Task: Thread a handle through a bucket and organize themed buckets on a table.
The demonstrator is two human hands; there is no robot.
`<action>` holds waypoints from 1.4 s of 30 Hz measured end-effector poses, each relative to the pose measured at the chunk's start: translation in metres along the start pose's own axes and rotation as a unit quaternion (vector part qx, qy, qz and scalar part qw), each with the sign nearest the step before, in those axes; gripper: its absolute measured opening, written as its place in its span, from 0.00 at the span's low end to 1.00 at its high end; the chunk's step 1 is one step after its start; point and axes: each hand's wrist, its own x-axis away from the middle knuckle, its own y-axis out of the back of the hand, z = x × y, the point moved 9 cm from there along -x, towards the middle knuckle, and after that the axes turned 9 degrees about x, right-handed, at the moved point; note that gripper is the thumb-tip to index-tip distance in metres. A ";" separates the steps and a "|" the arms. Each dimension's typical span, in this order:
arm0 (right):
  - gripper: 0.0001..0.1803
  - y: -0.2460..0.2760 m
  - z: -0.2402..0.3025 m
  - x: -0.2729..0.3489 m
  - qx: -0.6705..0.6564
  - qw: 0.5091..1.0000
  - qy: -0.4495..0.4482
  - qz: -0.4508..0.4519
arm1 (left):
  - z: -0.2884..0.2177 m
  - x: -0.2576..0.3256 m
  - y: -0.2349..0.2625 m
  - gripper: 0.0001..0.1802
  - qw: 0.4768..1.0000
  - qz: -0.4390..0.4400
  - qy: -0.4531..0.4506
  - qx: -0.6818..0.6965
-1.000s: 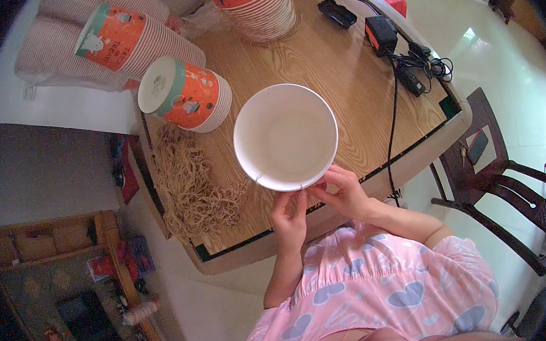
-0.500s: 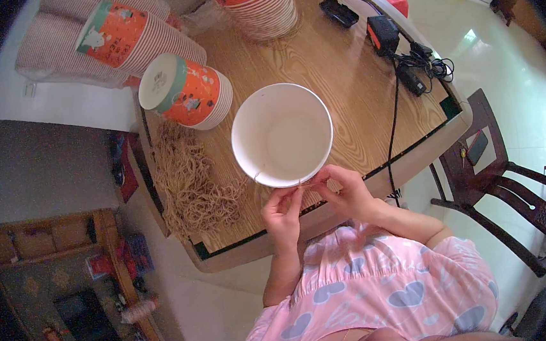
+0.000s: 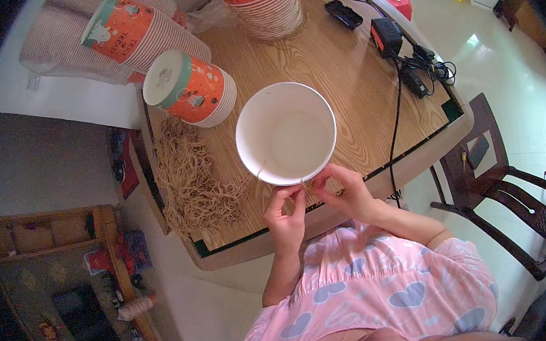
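A white paper bucket (image 3: 286, 134) sits mid-frame, mouth toward the camera, above the near part of the wooden surface (image 3: 369, 92). The work on it looks partway along: a thin piece of twine (image 3: 260, 174) already shows against the inner wall at the near rim, and another bit stands just right of it. No finished knot can be made out there, so the fastening seems incomplete. The left hand (image 3: 286, 211) has thumb and fingertips pinched together at that rim; the right hand (image 3: 344, 194) pinches just beside it, both apparently on twine too fine to follow. A tangled heap of twine (image 3: 197, 189) remains at left centre. Nested orange buckets (image 3: 199, 93) stand upper left of centre, with no twine visible on them.
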 end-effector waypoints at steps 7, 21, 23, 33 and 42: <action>0.11 0.000 0.012 -0.001 0.053 0.997 0.048 -0.023 | 0.000 0.002 0.001 0.06 1.000 -0.008 0.008 -0.009; 0.10 0.002 0.020 -0.002 0.129 0.986 0.096 -0.037 | 0.009 0.002 0.002 0.07 0.999 -0.007 0.037 0.003; 0.09 -0.001 0.034 -0.003 0.167 0.972 0.166 -0.022 | 0.007 0.003 0.003 0.07 0.999 -0.004 0.040 -0.017; 0.10 0.000 0.026 -0.007 0.104 0.989 0.097 -0.037 | -0.007 0.000 -0.002 0.08 0.999 0.003 -0.008 -0.031; 0.09 -0.008 0.015 -0.010 0.096 0.995 0.018 -0.007 | 0.003 0.004 0.003 0.08 0.999 -0.019 -0.004 0.036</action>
